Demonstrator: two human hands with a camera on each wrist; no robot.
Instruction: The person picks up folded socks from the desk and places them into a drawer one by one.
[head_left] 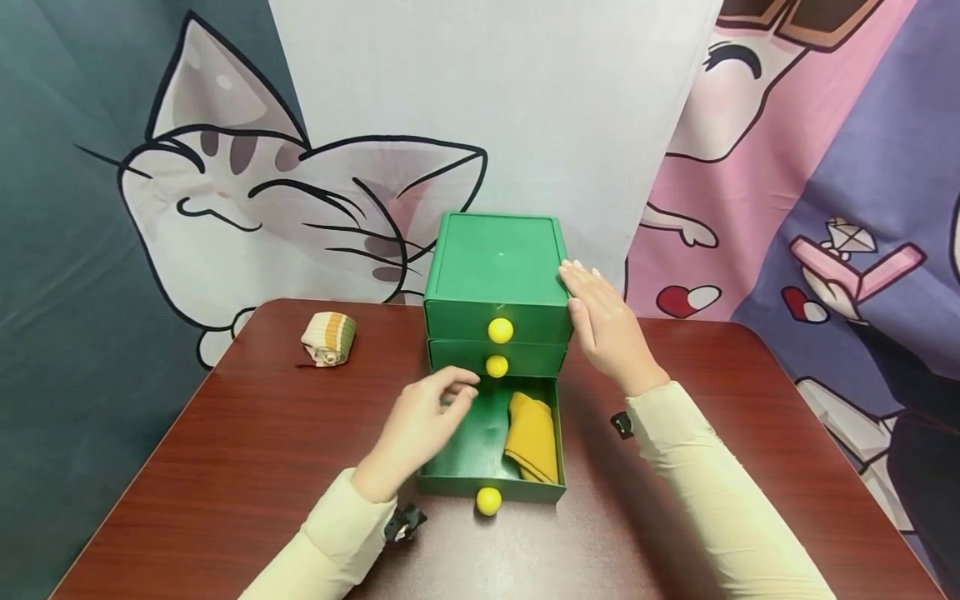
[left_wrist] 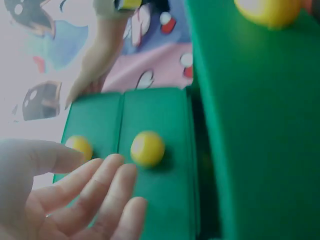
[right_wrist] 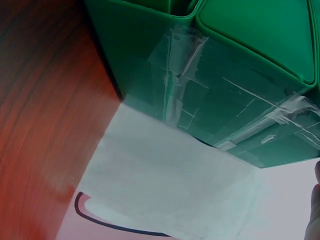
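Observation:
A green three-drawer cabinet [head_left: 501,267] stands on the table, its bottom drawer [head_left: 442,485] pulled out and its upper two drawers closed. Inside that drawer, on the right, lies a folded yellow cloth [head_left: 532,437]. My left hand [head_left: 422,417] hovers over the drawer's left part, fingers loosely bent and holding nothing. In the left wrist view, its fingertips are close to the yellow knobs [left_wrist: 148,149] of the closed drawers. My right hand [head_left: 609,329] rests on the cabinet's upper right edge with its fingers extended. Clear tape [right_wrist: 180,75] runs along the cabinet's side.
A rolled striped cloth [head_left: 328,338] in white, orange and green lies toward the table's back left. The reddish-brown table [head_left: 247,467] backs onto a cartoon-printed curtain [head_left: 495,100]. A yellow knob [head_left: 489,502] sticks out from the pulled-out drawer's front.

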